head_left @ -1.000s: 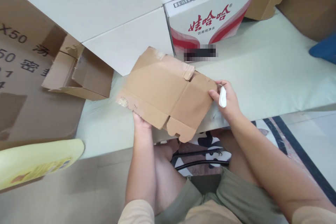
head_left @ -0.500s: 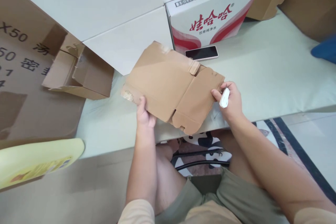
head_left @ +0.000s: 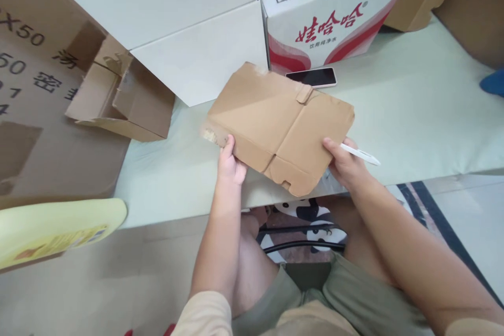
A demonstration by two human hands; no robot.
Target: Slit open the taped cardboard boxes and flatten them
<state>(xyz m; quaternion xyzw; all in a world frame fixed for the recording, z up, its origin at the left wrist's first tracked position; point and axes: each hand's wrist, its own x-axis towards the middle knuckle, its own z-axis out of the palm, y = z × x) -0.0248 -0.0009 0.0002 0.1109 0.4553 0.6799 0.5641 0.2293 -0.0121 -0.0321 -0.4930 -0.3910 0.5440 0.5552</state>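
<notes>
A flattened brown cardboard box [head_left: 271,121] is held tilted above the light green table cover, its fold lines and a notched flap facing me. My left hand [head_left: 232,164] pinches its lower left edge, thumb on top, near a torn, whitish patch of tape. At the right edge, my right hand [head_left: 347,163] grips the cardboard with the thumb on its face. A slim white tool [head_left: 362,155] with a slot in its handle juts out to the right from the same hand; its other end is hidden.
Behind the cardboard, a black-screened phone [head_left: 315,77] lies by a white and red carton [head_left: 326,37]. An open brown box [head_left: 137,100] stands left, against a large printed carton [head_left: 35,157]. A pale yellow bottle [head_left: 63,228] sits at the left edge; something blue [head_left: 493,82] is far right.
The flattened box has swung slightly right and turned flatter toward me. My right hand has shifted its hold, and the white tool now points right instead of toward me.
</notes>
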